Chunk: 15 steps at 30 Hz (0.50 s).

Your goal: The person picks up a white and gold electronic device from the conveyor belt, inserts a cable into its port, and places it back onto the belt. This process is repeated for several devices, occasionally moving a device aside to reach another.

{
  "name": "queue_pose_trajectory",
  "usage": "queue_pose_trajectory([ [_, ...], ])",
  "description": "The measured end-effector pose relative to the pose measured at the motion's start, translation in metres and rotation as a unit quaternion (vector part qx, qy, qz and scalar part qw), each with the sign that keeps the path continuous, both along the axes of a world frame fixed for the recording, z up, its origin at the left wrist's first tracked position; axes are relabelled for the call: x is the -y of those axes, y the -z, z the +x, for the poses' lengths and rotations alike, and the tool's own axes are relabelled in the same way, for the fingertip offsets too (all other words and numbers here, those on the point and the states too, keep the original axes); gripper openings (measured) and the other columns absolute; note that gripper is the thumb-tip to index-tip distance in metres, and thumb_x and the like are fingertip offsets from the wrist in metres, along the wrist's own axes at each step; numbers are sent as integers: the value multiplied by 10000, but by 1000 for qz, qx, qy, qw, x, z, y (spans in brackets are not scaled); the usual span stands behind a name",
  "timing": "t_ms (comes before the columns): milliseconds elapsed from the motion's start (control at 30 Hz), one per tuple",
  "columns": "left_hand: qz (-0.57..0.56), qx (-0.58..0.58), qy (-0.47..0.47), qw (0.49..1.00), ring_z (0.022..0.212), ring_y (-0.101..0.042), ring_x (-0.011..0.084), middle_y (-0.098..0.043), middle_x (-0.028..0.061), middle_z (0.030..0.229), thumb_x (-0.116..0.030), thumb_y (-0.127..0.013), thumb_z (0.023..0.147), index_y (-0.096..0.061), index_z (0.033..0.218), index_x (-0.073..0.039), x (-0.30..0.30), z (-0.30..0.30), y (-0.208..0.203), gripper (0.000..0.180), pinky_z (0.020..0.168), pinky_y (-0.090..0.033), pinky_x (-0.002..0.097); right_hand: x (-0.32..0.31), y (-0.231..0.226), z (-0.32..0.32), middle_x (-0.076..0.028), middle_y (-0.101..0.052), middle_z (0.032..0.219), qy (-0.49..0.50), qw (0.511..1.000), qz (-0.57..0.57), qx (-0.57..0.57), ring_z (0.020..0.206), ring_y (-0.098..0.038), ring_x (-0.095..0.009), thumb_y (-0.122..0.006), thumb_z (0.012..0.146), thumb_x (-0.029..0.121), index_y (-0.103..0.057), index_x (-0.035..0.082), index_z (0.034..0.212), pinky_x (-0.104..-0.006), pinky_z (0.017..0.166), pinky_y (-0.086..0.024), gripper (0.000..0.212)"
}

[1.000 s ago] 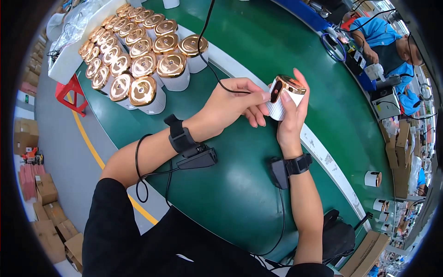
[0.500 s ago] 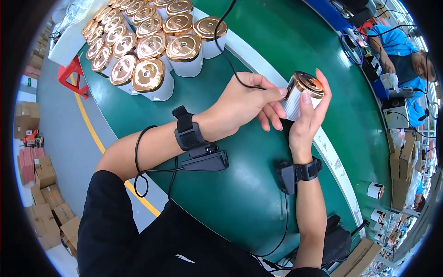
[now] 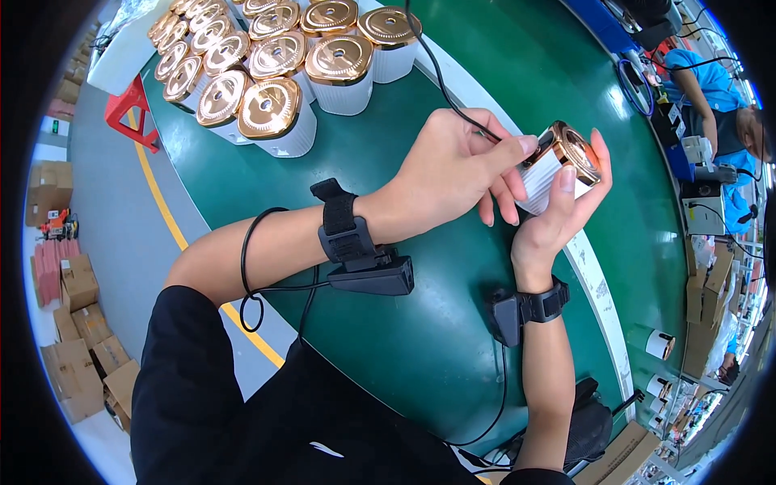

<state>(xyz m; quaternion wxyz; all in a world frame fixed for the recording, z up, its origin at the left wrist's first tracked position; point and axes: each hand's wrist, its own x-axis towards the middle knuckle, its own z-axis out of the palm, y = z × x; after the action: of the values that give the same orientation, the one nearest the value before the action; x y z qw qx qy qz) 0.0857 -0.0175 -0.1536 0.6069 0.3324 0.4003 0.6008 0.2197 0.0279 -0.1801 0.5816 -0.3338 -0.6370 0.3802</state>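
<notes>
My right hand (image 3: 558, 206) grips a white ribbed canister (image 3: 543, 179) with a shiny gold top, its fingers behind it and its thumb on the near side. The canister is tilted, with its gold top toward the right. My left hand (image 3: 465, 174) pinches the end of a black cable (image 3: 443, 87) between thumb and index finger, against the dark patch on the canister's gold-rimmed side. Whether the cable's tip sits inside the canister is hidden by the fingertips. The other left fingers hang loosely below.
Rows of similar gold-topped canisters (image 3: 279, 129) stand on the green table (image 3: 388, 323) at the far left. A white rail (image 3: 594, 283) borders a green surface beyond. A red stool (image 3: 132, 117) stands left; a person in blue (image 3: 707, 89) works at far right.
The canister has tilted further to the right in my right hand. My left hand has followed with the cable end held against it. The whole view has shifted slightly.
</notes>
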Motion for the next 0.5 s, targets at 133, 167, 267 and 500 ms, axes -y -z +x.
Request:
queue_pose_trajectory([
  [133,19,-49,15,999,542,-664,199,-676,157,732,-194,-618,942,-591,917,53,-1,1,3,250,420,-487,251,-2,1,5,-176,-535,1187,14,999,-45,-9,1038,-552,-202,-492,967,302,-345,-12,1374,-333,925,-438,534],
  [167,25,-21,29,999,544,-665,197,-675,154,728,-187,-609,946,-593,922,56,-1,1,2,245,422,-489,249,-2,1,6,-176,-535,1187,15,999,-45,-8,1038,-552,-202,-492,967,302,-345,-12,1374,-333,925,-438,534],
  [267,35,37,56,997,548,-668,193,-673,147,719,-172,-592,953,-596,931,62,-2,1,2,235,426,-492,245,-4,1,8,-178,-545,1169,16,996,-52,-67,1018,-558,-206,-470,971,316,-360,-12,1359,-328,910,-443,519],
  [500,37,-91,151,984,563,-674,199,-672,143,717,-134,-548,967,-588,922,58,-6,-10,-5,202,442,-511,258,-10,9,11,-151,-579,1113,21,998,-33,-47,980,-578,-208,-427,969,376,-420,0,1314,-324,860,-468,511],
])
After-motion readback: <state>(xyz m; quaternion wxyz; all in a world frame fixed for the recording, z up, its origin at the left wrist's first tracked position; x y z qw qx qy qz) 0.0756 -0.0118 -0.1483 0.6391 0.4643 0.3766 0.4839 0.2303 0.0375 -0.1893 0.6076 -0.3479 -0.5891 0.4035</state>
